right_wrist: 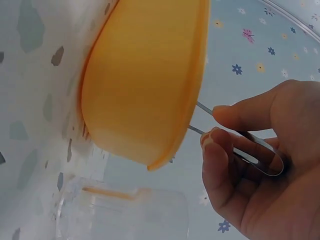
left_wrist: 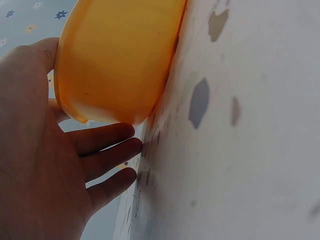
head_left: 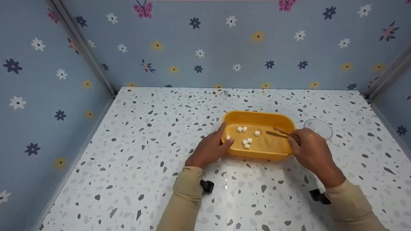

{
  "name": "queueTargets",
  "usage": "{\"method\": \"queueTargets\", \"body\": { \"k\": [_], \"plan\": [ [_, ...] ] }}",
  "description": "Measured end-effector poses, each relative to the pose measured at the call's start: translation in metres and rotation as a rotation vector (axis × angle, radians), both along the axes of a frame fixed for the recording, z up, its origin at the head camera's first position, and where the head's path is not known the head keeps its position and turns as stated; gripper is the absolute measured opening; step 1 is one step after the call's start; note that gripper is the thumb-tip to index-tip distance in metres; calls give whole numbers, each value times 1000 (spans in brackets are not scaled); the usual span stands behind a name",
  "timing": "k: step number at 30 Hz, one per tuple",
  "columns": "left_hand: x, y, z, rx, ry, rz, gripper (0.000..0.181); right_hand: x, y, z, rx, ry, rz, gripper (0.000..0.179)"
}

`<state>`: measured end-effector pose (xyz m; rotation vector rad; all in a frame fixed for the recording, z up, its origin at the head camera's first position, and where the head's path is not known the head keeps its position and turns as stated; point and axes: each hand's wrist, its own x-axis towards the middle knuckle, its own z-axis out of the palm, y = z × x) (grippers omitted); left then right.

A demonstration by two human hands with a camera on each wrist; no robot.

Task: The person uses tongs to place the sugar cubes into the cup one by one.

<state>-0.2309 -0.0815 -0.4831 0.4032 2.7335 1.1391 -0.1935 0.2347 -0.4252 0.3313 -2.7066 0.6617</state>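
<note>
A yellow plastic tray (head_left: 257,155) stands on the table, with several small white cubes (head_left: 247,146) scattered over its left half and middle. My left hand (head_left: 210,147) holds its left end, thumb over the rim; three other fingers stretch along its outside in the left wrist view. Metal tweezers (right_wrist: 272,173) are pinched between thumb and fingers of my right hand (head_left: 311,154), above the tray's right end. Their tips point left inside the tray, a little apart, to the right of the nearest cube. Nothing shows between them.
A clear round container (head_left: 318,127) stands just right of the tray, partly behind my right hand. The speckled white table (head_left: 144,134) runs back to a blue flower-patterned wall (head_left: 218,41), with further panels at left and right.
</note>
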Motion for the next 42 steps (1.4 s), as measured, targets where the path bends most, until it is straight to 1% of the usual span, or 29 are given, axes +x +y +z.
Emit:
{"method": "queueTargets", "body": {
  "k": [7,12,21,26,30,34,38,42],
  "plan": [
    [0,1,0,-7,-23,8,81,0,-5,-7,-6,8,30,18],
    [1,1,-1,-7,-27,11,82,-1,-10,-9,-20,14,56,17],
    [0,1,-2,-2,-24,10,78,-4,-15,-10,-10,-22,51,15],
    [0,1,-1,1,-18,7,78,-7,-16,-12,-5,-25,50,16],
    [0,1,-2,6,-17,8,78,-7,-17,-14,-2,-30,45,15],
    [1,2,-2,12,-27,3,80,-7,-17,-15,13,-55,35,15],
    [1,2,-2,12,-25,5,80,-10,-20,-15,32,-66,42,16],
    [0,1,-1,4,-20,13,81,-13,-23,-15,35,-57,57,14]
  ]
}}
